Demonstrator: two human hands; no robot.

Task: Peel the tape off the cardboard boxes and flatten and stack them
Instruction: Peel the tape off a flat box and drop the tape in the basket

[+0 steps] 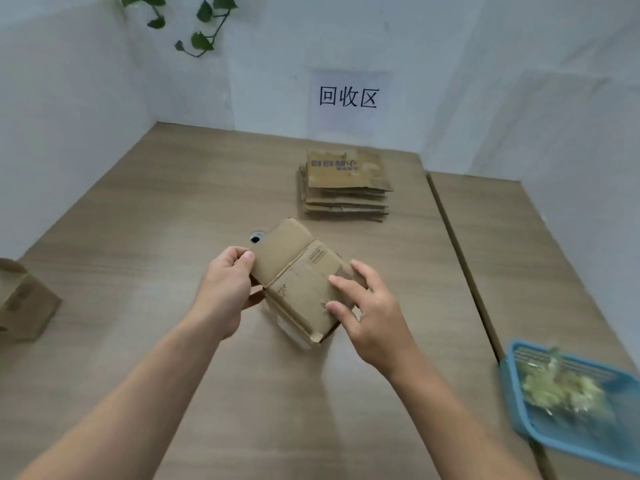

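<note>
A small brown cardboard box point(298, 271) lies folded nearly flat in the middle of the wooden table point(138, 220), one flap pointing away from me. My left hand point(227, 289) pinches its left edge between thumb and fingers. My right hand point(367, 310) rests on its right side with straight, spread fingers pressing down. Behind it, near the wall, sits a stack of flattened boxes point(346, 185). Another cardboard box point(24, 303), still standing, is at the table's left edge.
A blue plastic basket point(540, 434) holding crumpled tape strips sits at the right front. A seam point(460, 258) splits the table from a second one on the right. A cable hole point(255, 238) lies just left of the flap. White walls enclose the back and sides.
</note>
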